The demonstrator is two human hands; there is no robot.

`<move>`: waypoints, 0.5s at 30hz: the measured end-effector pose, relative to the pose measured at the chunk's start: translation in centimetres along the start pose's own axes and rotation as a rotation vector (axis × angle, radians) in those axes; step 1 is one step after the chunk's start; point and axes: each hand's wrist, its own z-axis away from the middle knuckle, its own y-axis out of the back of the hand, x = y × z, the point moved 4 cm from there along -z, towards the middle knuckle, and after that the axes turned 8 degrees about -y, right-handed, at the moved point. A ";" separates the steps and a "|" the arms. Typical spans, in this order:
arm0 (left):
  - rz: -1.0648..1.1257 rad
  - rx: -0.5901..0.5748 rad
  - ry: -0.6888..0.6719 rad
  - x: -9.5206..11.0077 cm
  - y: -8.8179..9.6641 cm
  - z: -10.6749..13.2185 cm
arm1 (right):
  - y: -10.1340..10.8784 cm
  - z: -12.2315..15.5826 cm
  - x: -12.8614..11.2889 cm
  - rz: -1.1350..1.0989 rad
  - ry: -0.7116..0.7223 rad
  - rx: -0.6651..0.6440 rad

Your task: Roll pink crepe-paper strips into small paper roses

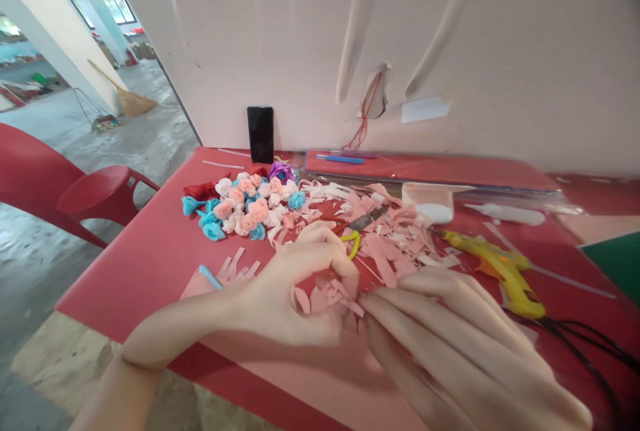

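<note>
Head view, forward-down over table point(145, 278)

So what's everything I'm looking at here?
Flowers: many, mostly pink, white, blue, table centre-left
Paper scraps: many, pink and white, mid-table
Glue gun: one, yellow, table right
Loop handle: one, yellow, by scraps
Phone: one, black, against panel
Panel: one, whitish, behind table
Cord: uncounted, red, panel hole
Pen: one, blue, table's back
Table: one, red, under hands
Chair: one, red, left
Broom: one, tan, back left
Paper piece: one, pink, between hands
Left hand: one, bare, curled around piece
Right hand: one, bare, fingertips beside piece
</note>
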 end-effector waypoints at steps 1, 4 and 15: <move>-0.018 -0.017 -0.010 0.1 0.0 0.0 | 0.0 0.0 0.0 -0.031 -0.008 0.000; -0.074 -0.067 -0.035 0.2 0.0 0.0 | 0.2 -0.1 0.1 -0.146 -0.024 0.008; -0.217 -0.170 -0.172 0.2 0.3 -0.2 | 0.2 -1.0 0.7 -0.391 -0.161 0.015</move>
